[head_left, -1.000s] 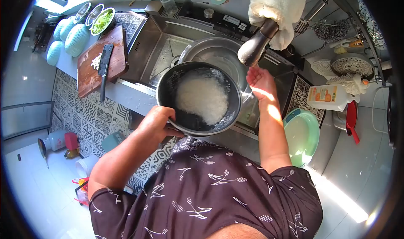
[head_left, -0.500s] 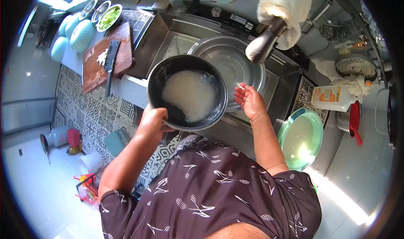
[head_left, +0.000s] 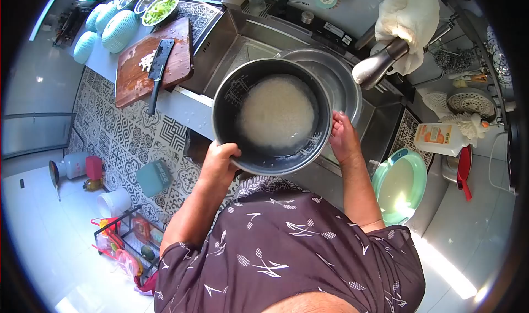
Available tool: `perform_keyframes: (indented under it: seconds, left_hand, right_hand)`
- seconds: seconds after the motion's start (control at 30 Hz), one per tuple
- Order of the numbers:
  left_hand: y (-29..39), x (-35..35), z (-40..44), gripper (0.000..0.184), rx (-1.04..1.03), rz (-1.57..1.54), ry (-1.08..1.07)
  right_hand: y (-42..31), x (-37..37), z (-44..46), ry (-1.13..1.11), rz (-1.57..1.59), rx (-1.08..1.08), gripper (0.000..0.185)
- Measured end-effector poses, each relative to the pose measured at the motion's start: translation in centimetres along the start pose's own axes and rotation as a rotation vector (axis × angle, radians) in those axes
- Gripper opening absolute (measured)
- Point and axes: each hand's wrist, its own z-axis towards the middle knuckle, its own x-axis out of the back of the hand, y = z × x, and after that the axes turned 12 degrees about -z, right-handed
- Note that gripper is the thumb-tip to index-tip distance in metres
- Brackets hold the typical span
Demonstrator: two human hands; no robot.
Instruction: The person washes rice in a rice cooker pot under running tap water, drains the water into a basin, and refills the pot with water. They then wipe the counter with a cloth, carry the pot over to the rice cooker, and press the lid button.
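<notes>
Pot: you are holding the dark-lined pot up in front of your body, at the near edge of the sink, its far side overlapping the metal basin from this view
Left hand: your left hand is gripping the pot's near-left rim, thumb lying on top
Right hand: your right hand is curving in at the pot's right side, fingers partly bent — whether it is bearing any weight, you cannot tell
Rice in: done, judging by the white mound of rice that is sitting in the bottom
Liquid: a little liquid seems to be lying around the grains, so draining appears not to be complete
Setting down: not yet done, as you are holding the pot aloft
Tap: no stream is showing at the tap — its upper part is hiding under a white cloth
Hidden: the rim is covering your left fingertips, the pot is blocking part of the basin, and its underside is staying out of sight
Hard to read: glare and the pot's dark wall are obscuring the liquid's depth
</notes>
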Motion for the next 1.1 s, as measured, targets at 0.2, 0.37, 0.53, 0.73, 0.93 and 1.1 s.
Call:
perform_keyframes:
  seconds: [0.2, 0.37, 0.53, 0.73, 0.93, 1.1]
  left_hand:
    - [-0.1, 0.1, 1.3, 0.026, -0.108, -0.086, -0.021]
    - [0.6, 1.8, 0.7, 0.026, -0.064, -0.14, -0.054]
    - [1.1, 1.5, 0.4, 0.025, -0.124, -0.091, 0.048]
    - [1.8, 3.2, -0.7, 0.025, -0.129, -0.177, 0.013]
    - [1.3, 4.2, -0.6, 0.018, -0.139, -0.17, 0.045]
    - [1.8, 3.4, -1.6, 0.018, -0.145, -0.165, 0.066]
  right_hand:
    - [1.4, 0.4, -0.9, -0.014, -0.014, -0.038, 0.034]
    - [2.0, 0.3, -1.5, 0.022, -0.039, -0.026, 0.033]
    - [2.1, 0.4, -1.9, 0.063, -0.093, -0.038, 0.033]
    - [2.1, -0.4, -2.7, 0.052, -0.173, 0.016, 0.033]
    - [2.2, -0.9, -3.3, 0.018, -0.213, 0.034, 0.032]
    - [2.8, -0.6, -3.4, 0.044, -0.226, 0.007, 0.032]
